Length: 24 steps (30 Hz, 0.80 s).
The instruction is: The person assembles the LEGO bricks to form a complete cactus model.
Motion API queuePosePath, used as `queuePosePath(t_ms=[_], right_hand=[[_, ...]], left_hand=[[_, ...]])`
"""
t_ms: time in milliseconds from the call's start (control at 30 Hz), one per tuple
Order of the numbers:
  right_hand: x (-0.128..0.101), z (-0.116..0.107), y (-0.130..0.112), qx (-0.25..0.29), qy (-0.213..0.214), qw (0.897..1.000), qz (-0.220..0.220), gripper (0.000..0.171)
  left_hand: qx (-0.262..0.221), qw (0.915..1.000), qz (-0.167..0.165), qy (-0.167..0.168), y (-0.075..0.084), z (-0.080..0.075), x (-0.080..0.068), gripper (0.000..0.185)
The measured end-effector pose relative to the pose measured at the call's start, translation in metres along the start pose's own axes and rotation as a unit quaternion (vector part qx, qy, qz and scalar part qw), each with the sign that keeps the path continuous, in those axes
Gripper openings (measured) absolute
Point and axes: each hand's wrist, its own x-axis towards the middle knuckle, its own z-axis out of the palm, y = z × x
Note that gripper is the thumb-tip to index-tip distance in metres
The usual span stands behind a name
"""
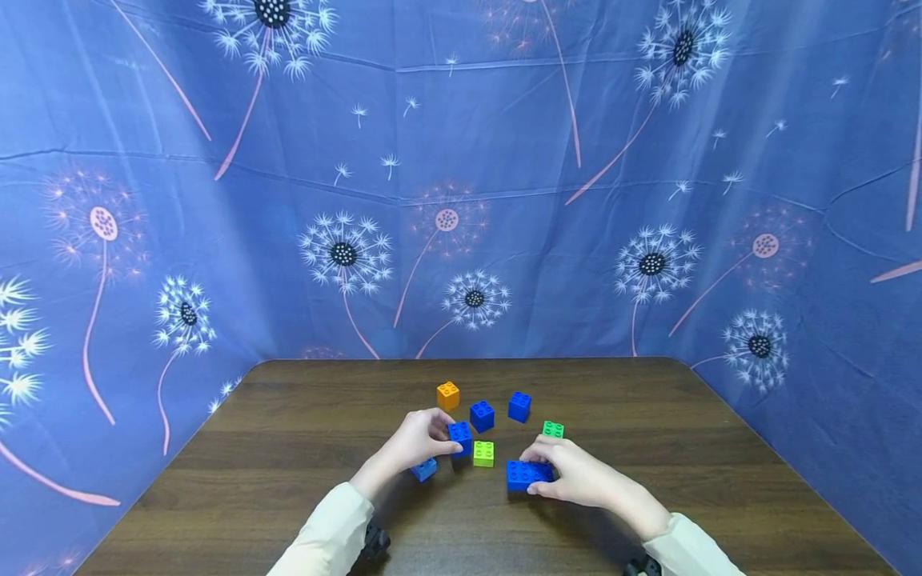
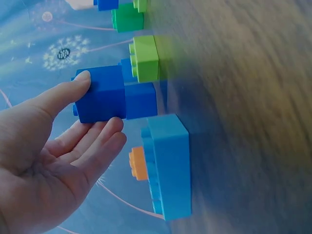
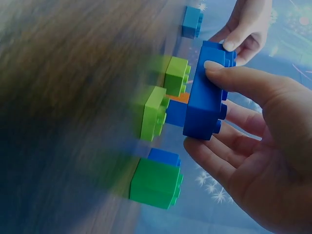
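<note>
My left hand (image 1: 450,437) pinches a small dark blue brick (image 1: 462,434) between thumb and fingers, just above the wooden table (image 1: 288,448). In the left wrist view the same brick (image 2: 100,97) sits in that hand (image 2: 100,103). Low over the table, my right hand (image 1: 539,474) grips a long dark blue brick (image 1: 520,475) by its ends; the right wrist view shows thumb and fingers (image 3: 204,105) pinching this brick (image 3: 207,97). A lime green brick (image 1: 483,453) lies between the two hands, and a light blue brick (image 1: 424,469) lies under the left wrist.
Behind the hands stand an orange brick (image 1: 448,394), two more blue bricks (image 1: 482,415) (image 1: 519,406) and a green brick (image 1: 552,430). Blue dandelion-print cloth (image 1: 461,200) walls in the table on three sides.
</note>
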Motion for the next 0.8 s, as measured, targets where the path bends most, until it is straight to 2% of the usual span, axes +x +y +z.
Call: queuePosePath(t_ms=[267,467,633,800], right_hand=[[-0.003,-0.004,0.004,-0.02,0.028,0.999,-0.013,0.025],[-0.002,-0.008,0.004,-0.035,0.044,0.998,-0.024,0.026],[-0.001,-0.009,0.004,-0.037,0.057,0.997,-0.031,0.027],[0.001,-0.011,0.0,-0.033,0.049,0.998,-0.023,0.027]], left_hand=[[-0.012,0.9993,0.003,-0.034,0.01,0.006,-0.005,0.033],[-0.024,0.9987,0.027,-0.035,0.014,0.011,-0.01,0.031],[-0.016,0.9982,0.031,-0.048,0.014,0.017,-0.011,0.03],[-0.009,0.9971,0.032,-0.069,0.014,0.02,-0.012,0.031]])
